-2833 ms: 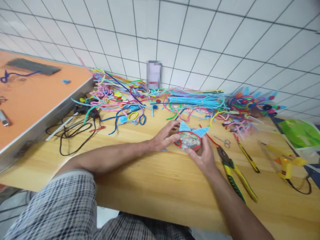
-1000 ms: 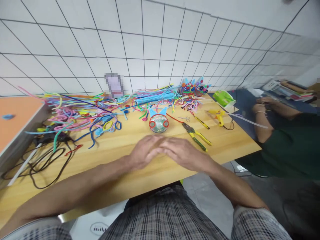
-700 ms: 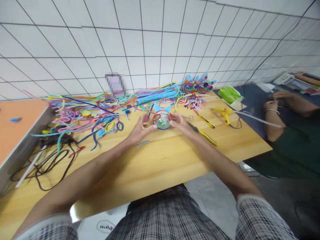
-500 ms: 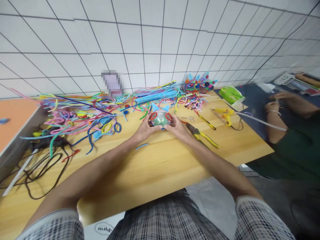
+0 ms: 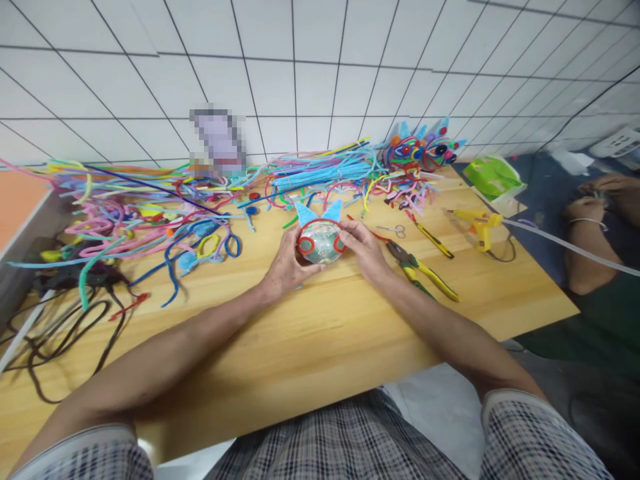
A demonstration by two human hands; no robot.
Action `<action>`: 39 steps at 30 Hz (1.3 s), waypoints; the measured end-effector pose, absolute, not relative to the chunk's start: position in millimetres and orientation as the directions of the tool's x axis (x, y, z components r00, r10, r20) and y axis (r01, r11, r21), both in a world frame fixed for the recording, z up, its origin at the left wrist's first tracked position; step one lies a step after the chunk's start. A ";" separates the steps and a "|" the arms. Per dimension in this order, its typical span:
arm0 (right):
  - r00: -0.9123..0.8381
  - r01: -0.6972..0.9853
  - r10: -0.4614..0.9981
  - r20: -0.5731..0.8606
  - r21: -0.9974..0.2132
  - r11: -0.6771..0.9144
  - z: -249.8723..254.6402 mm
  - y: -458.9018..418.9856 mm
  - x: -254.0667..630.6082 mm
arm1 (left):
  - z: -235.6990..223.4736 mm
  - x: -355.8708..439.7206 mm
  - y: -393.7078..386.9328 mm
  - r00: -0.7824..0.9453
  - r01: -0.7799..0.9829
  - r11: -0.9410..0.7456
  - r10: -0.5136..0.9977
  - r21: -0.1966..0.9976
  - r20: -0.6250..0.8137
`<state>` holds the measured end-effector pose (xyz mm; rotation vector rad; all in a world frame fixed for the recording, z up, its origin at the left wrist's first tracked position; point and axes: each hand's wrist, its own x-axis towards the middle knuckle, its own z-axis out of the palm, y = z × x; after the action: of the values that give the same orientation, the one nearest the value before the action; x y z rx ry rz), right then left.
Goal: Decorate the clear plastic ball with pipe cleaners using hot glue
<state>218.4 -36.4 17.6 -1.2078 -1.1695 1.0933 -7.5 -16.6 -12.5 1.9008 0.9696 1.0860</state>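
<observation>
Between my hands is a clear, round ball (image 5: 324, 244) with two pointed blue ears, a red band over its top and a red ring on each side. My left hand (image 5: 287, 268) grips its left side, thumb along the bottom. On the right side, the fingers of my right hand (image 5: 363, 247) press near the red ring. Pliers with yellow handles (image 5: 423, 272) lie to the right of my right hand, with small scissors (image 5: 391, 231) and a yellow utility knife (image 5: 434, 240) beyond them.
Pipe cleaners in many colours (image 5: 135, 223) cover the table's back and left. Two finished-looking, eared balls (image 5: 423, 152) stand against the tiled wall. A yellow glue gun (image 5: 477, 225) lies at right, a black cable (image 5: 65, 333) at left. A co-worker's hands (image 5: 593, 200) are at far right.
The ball has tilted, so its ears stand taller in view. My right hand has shifted its hold, with its fingers now higher on the ball's side. The camera view has shifted slightly.
</observation>
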 end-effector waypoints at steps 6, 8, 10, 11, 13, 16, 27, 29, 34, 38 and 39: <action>0.069 0.023 0.995 0.069 -0.997 0.067 16.2 -44.2 223.5 | -10.2 -8.3 -22.7 0.354 0.242 -0.418 0.878 0.876 0.321; 0.071 0.040 0.994 0.082 -0.996 0.079 16.1 -45.5 222.5 | -9.0 -10.0 -24.9 0.367 0.242 -0.424 0.873 0.873 0.322; 0.087 0.033 0.992 0.090 -0.996 0.087 15.1 -45.5 220.3 | -8.5 -11.8 -26.3 0.370 0.246 -0.435 0.868 0.866 0.330; 0.096 0.025 0.991 0.092 -0.996 0.090 14.4 -45.4 219.1 | -8.5 -12.5 -26.6 0.370 0.244 -0.435 0.868 0.867 0.331; 0.108 0.017 0.990 0.092 -0.996 0.090 13.1 -45.2 217.3 | -8.9 -13.1 -26.6 0.373 0.213 -0.410 0.873 0.887 0.314; 0.111 0.029 0.990 0.090 -0.996 0.087 13.2 -47.1 217.2 | -9.3 -11.8 -25.7 0.398 0.077 -0.319 0.878 0.945 0.264; -0.070 0.087 0.986 0.151 -0.984 0.157 17.3 -55.7 220.3 | -8.3 -7.5 -24.0 0.345 -0.062 -0.192 0.917 0.979 0.201; -0.072 0.088 0.984 0.163 -0.982 0.169 15.2 -55.0 220.7 | -7.7 -7.7 -25.1 0.342 -0.057 -0.198 0.917 0.978 0.206; -0.108 0.058 0.980 0.169 -0.983 0.176 12.1 -53.4 223.2 | -6.1 -9.1 -25.4 0.338 -0.036 -0.189 0.922 0.981 0.190; -0.118 0.050 0.980 0.158 -0.985 0.165 12.4 -52.6 225.7 | -5.5 -9.9 -24.1 0.334 -0.032 -0.186 0.924 0.982 0.186; -0.121 0.048 0.980 0.156 -0.985 0.163 12.5 -52.4 226.2 | -5.2 -9.9 -23.9 0.333 -0.035 -0.183 0.925 0.983 0.184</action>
<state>226.2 -52.4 12.5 -1.0727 -1.4096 1.1447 -9.9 -23.9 -5.2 1.4831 0.8550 1.0823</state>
